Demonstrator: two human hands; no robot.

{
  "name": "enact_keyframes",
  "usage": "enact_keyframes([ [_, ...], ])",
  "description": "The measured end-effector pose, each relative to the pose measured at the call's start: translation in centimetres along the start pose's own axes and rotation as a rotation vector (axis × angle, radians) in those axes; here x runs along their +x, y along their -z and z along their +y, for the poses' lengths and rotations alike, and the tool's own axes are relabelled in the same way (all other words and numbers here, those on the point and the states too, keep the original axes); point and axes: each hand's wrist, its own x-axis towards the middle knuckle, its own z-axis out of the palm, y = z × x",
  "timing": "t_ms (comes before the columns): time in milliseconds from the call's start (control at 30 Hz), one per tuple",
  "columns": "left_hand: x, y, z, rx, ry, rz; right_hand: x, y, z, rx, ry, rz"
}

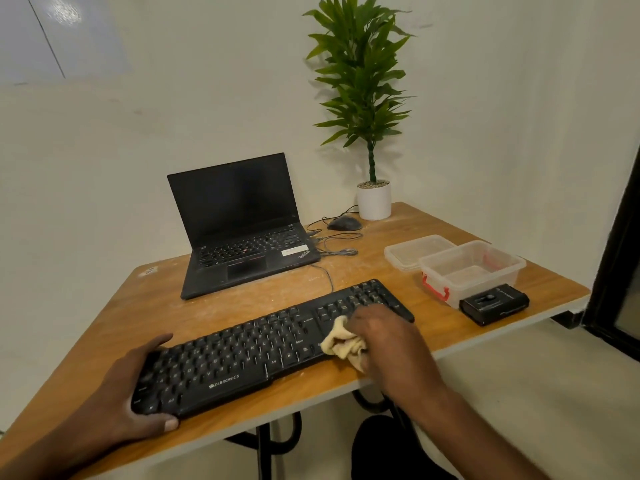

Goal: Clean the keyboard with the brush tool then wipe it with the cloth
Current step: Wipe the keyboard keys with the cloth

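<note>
A black keyboard (249,351) lies slanted along the front of the wooden table (114,317). My left hand (121,393) grips its left end, thumb along the near edge and fingers over the far edge. My right hand (384,337) holds a crumpled beige cloth (341,342) pressed on the right part of the keyboard, near the arrow keys and number pad. The hand covers part of the cloth. A black case (493,304), which may be the brush tool, rests at the table's right edge.
An open black laptop (242,230) stands behind the keyboard, its cables (332,251) trailing toward a mouse (344,224). A potted plant (374,199) is in the far corner. A clear plastic box (474,271) and its lid (415,251) sit at the right.
</note>
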Motion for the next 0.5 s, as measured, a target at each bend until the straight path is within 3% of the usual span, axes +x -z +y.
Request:
enact_keyframes([
  [167,-0.2,-0.1,0.7,-0.033,0.016,0.000,0.0,-1.0,-1.6,0.005,0.075,-0.012],
  [367,-0.4,-0.2,1.3,-0.062,0.008,0.016,0.0,1.3,2.1,-0.037,-0.199,0.072],
  [500,-0.3,-0.3,1.4,-0.058,0.001,0.019,-0.2,-0.5,-1.1,-0.029,-0.063,0.039],
])
